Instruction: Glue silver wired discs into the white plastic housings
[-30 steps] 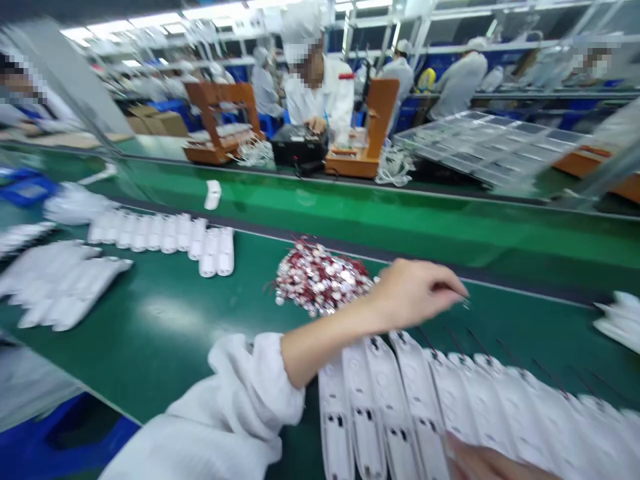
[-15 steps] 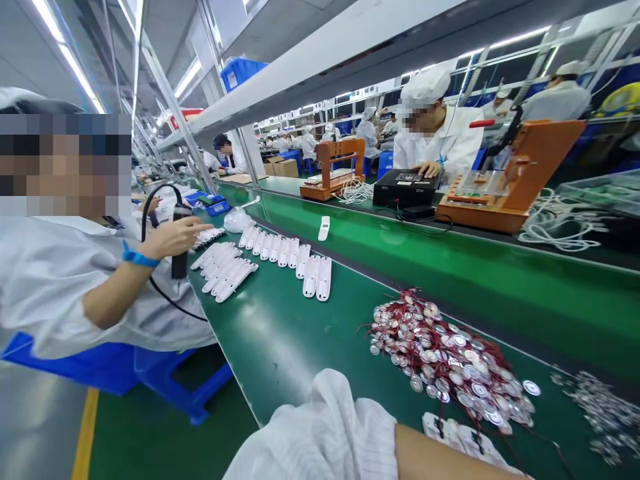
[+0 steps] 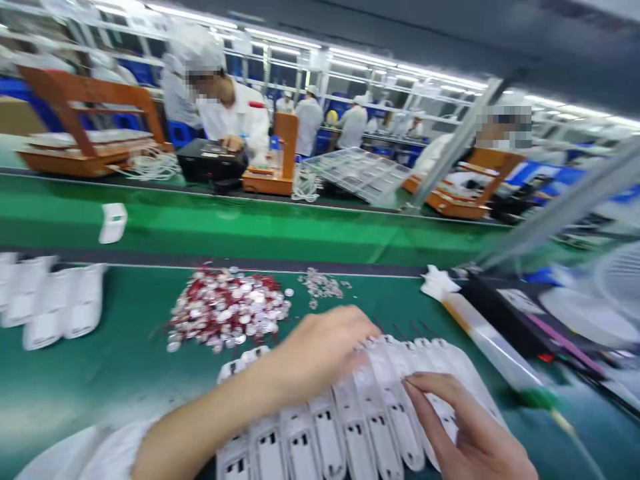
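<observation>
A row of white plastic casings lies side by side on the green bench below my hands. My left hand reaches over the far ends of the casings, its fingers bent and smeared by motion. Whether it holds anything is hidden. My right hand is over the right part of the row, with thumb and forefinger pressed together; anything between the tips is too small to make out. Behind my left forearm is a heap of round metal discs with red wires. Thin dark red wires stick up at the casings' far ends.
Small clear or metallic bits lie beyond my left hand. More white casings sit at left. A glue-like tube and a black box are at right. A single white cover rests on the green strip. Co-workers sit across the bench.
My view has swung right, from the neighbouring co-worker to the row of casings. Both my hands now show; before, only a sleeve and forearm did.
</observation>
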`<act>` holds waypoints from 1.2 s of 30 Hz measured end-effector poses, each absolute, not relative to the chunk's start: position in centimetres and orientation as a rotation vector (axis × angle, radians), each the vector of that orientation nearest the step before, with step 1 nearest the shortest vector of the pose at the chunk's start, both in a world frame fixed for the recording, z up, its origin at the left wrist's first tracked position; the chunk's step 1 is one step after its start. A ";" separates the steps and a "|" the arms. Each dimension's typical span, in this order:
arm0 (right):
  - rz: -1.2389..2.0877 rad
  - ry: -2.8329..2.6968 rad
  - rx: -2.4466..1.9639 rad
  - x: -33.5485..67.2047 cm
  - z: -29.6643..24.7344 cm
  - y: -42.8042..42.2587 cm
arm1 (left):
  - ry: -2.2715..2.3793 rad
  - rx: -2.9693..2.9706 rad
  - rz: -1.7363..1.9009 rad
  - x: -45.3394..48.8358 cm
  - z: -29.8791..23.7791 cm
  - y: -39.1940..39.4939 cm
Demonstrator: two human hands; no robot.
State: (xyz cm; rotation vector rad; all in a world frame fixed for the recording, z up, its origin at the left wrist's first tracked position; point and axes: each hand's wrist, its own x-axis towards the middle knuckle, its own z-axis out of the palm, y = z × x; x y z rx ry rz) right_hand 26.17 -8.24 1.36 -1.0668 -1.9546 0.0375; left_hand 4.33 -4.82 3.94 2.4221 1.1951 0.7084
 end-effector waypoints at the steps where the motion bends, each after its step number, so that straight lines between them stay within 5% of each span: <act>1: 0.068 -1.930 -1.116 26.5 1.7 -8.5 | 1.339 2.406 0.619 3.8 3.4 -3.9; 12: 0.193 -2.145 -1.049 29.6 0.1 -11.5 | 1.838 2.318 0.064 1.9 -0.4 2.3; 36: -0.117 -2.320 -0.958 28.9 -3.5 -13.7 | 1.739 2.237 0.539 1.9 -0.8 3.0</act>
